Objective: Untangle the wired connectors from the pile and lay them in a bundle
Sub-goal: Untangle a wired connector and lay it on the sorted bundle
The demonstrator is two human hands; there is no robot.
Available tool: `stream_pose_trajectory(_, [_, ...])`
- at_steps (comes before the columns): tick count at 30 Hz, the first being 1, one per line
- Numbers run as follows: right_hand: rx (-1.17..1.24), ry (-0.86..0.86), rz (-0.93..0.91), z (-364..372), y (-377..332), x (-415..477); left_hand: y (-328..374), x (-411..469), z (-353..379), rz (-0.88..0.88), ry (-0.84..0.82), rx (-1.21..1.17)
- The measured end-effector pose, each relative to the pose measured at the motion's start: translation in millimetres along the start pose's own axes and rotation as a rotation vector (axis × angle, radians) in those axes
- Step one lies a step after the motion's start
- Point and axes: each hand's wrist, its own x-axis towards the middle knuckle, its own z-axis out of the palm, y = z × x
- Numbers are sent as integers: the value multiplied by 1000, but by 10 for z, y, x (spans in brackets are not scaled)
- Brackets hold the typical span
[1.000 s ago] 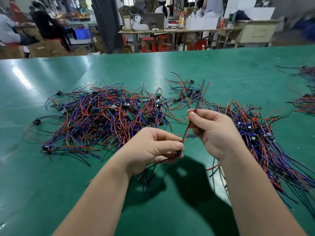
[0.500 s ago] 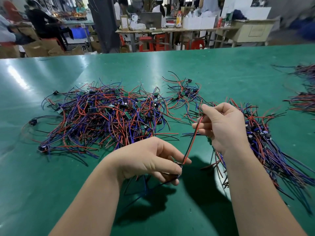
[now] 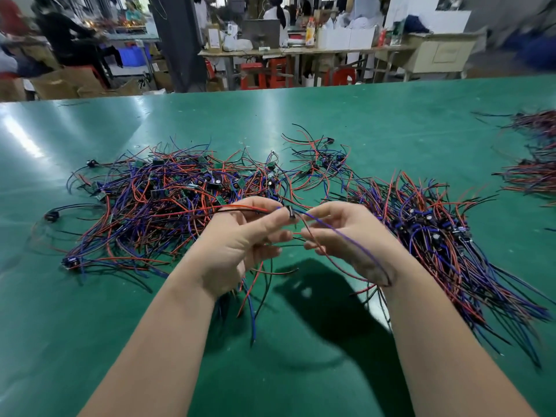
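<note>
A tangled pile of wired connectors [image 3: 168, 200], red, blue and black leads with small green boards, lies on the green table [image 3: 331, 121] ahead and to the left. A straighter bundle [image 3: 445, 242] fans out on the right. My left hand [image 3: 240, 245] pinches one wired connector [image 3: 291, 211] by its small black part, with red and black leads running left. My right hand [image 3: 346, 236] holds the same connector's blue and red leads, which trail over my wrist. Both hands hover above the table between pile and bundle.
More wire heaps [image 3: 535, 164] lie at the table's far right edge. A few loose leads [image 3: 255, 296] hang below my left hand. Beyond the table stand workbenches [image 3: 301, 52], red stools, cardboard boxes and seated people.
Both hands rose and drew together. The connector moved from low in my left hand up between the fingertips, and its leads now spread left and right instead of running up to my right hand.
</note>
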Motion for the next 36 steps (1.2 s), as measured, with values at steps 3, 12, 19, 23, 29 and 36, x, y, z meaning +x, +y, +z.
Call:
stream_pose_trajectory(3, [0,-169,-146,111,-6,-37,-52,22,47,135,95,-35])
stream_pose_trajectory(12, [535,-29,-188,200,-73,-52,-178,31,193,484,215,223])
stream_pose_trajectory(19, [615,92,-108,179,-113,-4,-273,35,198,515,91,395])
stream_pose_trajectory(23, [577,87,-109,91,-137,-19,-258,33,158,385,-15,338])
stream_pose_trajectory(29, [368,42,-56,113,-77,-14,-282,57,183,186,143,117])
stream_pose_trajectory(36, [102,133,-25,162,-1,4,-396,94,186,133,231,229])
